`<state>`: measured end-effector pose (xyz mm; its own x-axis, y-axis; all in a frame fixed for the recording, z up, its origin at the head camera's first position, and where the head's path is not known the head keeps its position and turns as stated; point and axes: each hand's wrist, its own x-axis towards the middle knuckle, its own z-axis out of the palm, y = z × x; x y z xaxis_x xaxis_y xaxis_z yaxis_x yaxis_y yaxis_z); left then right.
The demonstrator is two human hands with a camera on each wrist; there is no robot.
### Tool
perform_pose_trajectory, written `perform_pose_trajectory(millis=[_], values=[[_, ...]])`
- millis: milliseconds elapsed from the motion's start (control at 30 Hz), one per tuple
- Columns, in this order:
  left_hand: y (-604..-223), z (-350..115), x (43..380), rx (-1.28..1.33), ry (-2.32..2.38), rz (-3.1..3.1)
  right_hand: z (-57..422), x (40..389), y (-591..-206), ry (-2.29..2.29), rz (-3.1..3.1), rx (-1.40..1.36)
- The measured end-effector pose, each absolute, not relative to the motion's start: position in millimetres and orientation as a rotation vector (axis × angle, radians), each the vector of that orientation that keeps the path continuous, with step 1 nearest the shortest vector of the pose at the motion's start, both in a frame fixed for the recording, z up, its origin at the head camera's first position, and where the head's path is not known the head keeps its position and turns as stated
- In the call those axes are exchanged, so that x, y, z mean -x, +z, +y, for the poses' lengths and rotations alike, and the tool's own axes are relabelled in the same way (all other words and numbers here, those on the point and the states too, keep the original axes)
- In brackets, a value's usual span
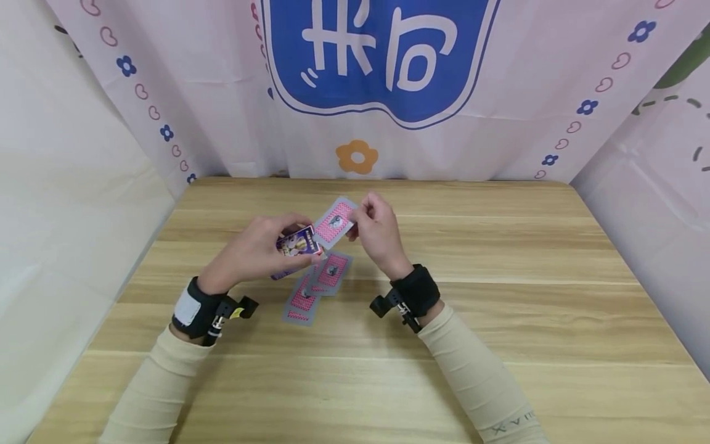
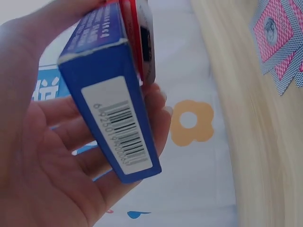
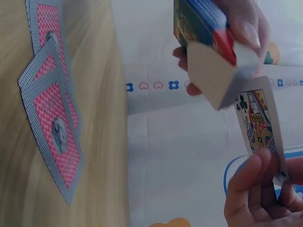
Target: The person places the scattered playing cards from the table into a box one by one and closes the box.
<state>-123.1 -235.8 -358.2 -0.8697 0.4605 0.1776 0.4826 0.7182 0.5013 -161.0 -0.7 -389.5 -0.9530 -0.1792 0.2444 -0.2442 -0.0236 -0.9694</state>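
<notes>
My left hand (image 1: 252, 250) grips a blue card box (image 1: 299, 242), its barcode end turned to the left wrist camera. At its other end the white flap (image 3: 210, 73) shows in the right wrist view. Between thumb and fingers, my right hand (image 1: 379, 234) pinches one playing card (image 1: 335, 222), its red patterned back facing up in the head view. From the right wrist, its face shows a club and a court figure. The card's near end lies close to the box; whether they touch I cannot tell. Below the hands, several overlapping playing cards (image 1: 331, 271) lie face down on the table.
The wooden table (image 1: 499, 246) reaches to a printed curtain (image 1: 222, 123) at the back, with pale cloth hanging on both sides. Each wrist wears a black strap with a small camera (image 1: 383, 305).
</notes>
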Motion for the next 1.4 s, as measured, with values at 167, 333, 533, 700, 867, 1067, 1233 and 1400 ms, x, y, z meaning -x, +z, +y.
perform_pose_trajectory(millis=[167, 333, 533, 700, 867, 1067, 1233, 1400], values=[[-361, -234, 123, 0.747, -0.84, -2.861, -6, 158, -391, 2.195, -2.219, -0.502], [-362, -231, 124, 0.734, -0.823, -2.833, -5, 158, -389, 2.222, -2.2, -0.443], [-363, -230, 123, 0.686, -0.816, -2.832, -7, 156, -388, 2.329, -2.147, -0.396], [-364, -230, 124, 0.638, -0.799, -2.8, -11, 150, -387, 2.2, -2.323, -0.534], [-365, -230, 125, 0.623, -0.748, -2.797, -11, 146, -387, 1.808, -2.519, -0.659], [-366, -229, 125, 0.64, -0.718, -2.789, -12, 143, -387, 1.495, -2.422, -0.787], [-368, -228, 124, 0.656, -0.731, -2.767, -16, 139, -387, 1.431, -2.408, -0.889], [-368, -229, 125, 0.66, -0.739, -2.746, -16, 141, -388, 1.629, -2.538, -0.88]])
